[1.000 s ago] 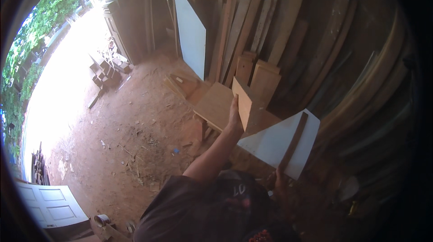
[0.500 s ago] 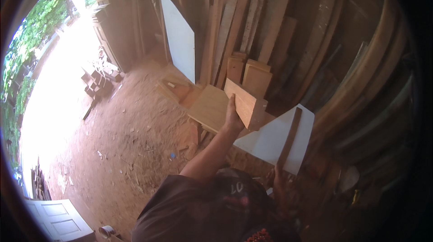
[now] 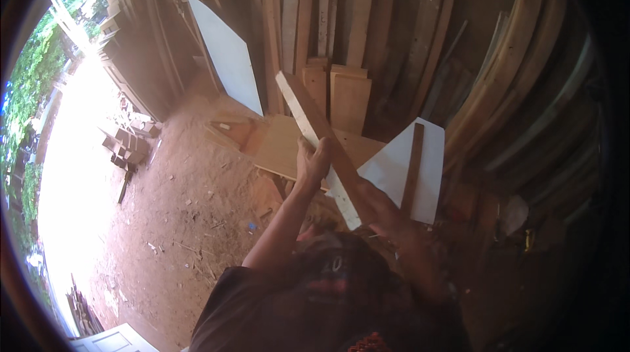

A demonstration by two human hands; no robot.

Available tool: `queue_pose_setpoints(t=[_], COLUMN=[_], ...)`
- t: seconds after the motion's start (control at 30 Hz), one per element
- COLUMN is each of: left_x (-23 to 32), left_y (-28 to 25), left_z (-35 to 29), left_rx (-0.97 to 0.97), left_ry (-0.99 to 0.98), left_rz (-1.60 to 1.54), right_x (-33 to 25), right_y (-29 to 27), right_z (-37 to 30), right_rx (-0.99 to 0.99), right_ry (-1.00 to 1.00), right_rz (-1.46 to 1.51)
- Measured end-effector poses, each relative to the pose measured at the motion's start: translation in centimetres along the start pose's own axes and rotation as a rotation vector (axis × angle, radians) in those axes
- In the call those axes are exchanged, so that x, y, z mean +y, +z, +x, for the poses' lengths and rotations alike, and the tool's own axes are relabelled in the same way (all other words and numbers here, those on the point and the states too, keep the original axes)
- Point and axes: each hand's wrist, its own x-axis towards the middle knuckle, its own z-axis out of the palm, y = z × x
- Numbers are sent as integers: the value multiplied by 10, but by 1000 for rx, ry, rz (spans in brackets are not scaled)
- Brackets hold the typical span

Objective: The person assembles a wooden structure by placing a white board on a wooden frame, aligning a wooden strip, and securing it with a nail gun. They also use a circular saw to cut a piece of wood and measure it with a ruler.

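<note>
My left hand (image 3: 314, 161) is closed around a wooden board (image 3: 336, 155), held tilted in front of me with its pale narrow edge turned up. At the board's lower end my right hand (image 3: 382, 211) grips its right side, the fingers partly in shadow. Beneath the board lies a flat plywood panel (image 3: 275, 146) on a low stack. A white angular panel (image 3: 430, 175) rests to the right, carrying a narrow brown wooden strip (image 3: 413, 171).
Long planks (image 3: 361, 17) lean along the back wall, with short boards (image 3: 351, 96) at their foot. Another white panel (image 3: 230, 53) stands upright at back left. Wood offcuts (image 3: 131, 145) are piled near the bright opening. Chips litter the dirt floor (image 3: 190, 220).
The board in my left hand has turned from its broad face to its edge. My right hand has left the strip's lower end and come up to the board.
</note>
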Motion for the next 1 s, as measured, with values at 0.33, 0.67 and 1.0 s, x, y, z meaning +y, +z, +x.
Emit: queue_pose_setpoints(t=[0.33,0.67,1.0], left_x=[4,13,-5], left_y=[-46,-52,-58], left_z=[-30,-15,2], left_rx=[-37,-87,-142], left_ry=[289,127,47], left_rz=[0,-172,-234], right_x=[-14,-25,-25], right_y=[97,117,120], right_z=[32,43,46], right_rx=[-150,-195,-216], right_ry=[166,74,46], right_rz=[314,396,411])
